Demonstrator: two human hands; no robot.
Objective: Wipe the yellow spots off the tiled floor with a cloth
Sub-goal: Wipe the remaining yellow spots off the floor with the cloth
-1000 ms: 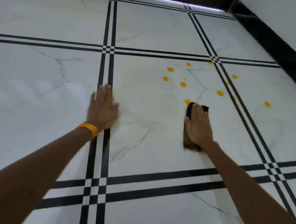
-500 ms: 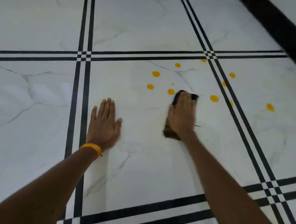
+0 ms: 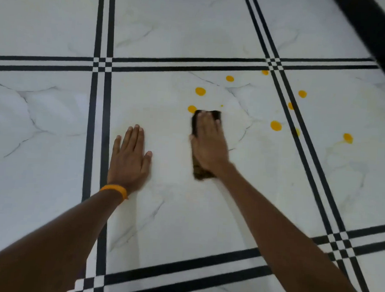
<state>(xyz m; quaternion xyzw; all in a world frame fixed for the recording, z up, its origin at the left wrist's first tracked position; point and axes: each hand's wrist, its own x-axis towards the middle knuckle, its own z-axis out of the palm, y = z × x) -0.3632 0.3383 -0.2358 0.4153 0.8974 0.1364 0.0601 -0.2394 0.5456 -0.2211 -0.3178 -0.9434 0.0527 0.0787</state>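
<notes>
My right hand [image 3: 209,144] lies flat on a dark folded cloth [image 3: 202,174] and presses it onto the white marble floor tile [image 3: 183,223]. The cloth's far end touches a yellow spot [image 3: 191,108]. Several more yellow spots lie beyond and to the right: one [image 3: 200,91] just ahead, one [image 3: 276,125] to the right, one [image 3: 347,138] with a faint smear on the neighbouring tile. My left hand [image 3: 129,158], with an orange wristband, rests palm down with fingers spread on the same tile, left of the cloth and apart from it.
Black double stripes [image 3: 98,141] divide the floor into big tiles. A black skirting [image 3: 376,32] runs along the wall at the upper right.
My right hand has slid the cloth leftward and away from me over two spots, which no longer show. The view has shifted forward; my left hand stays planted.
</notes>
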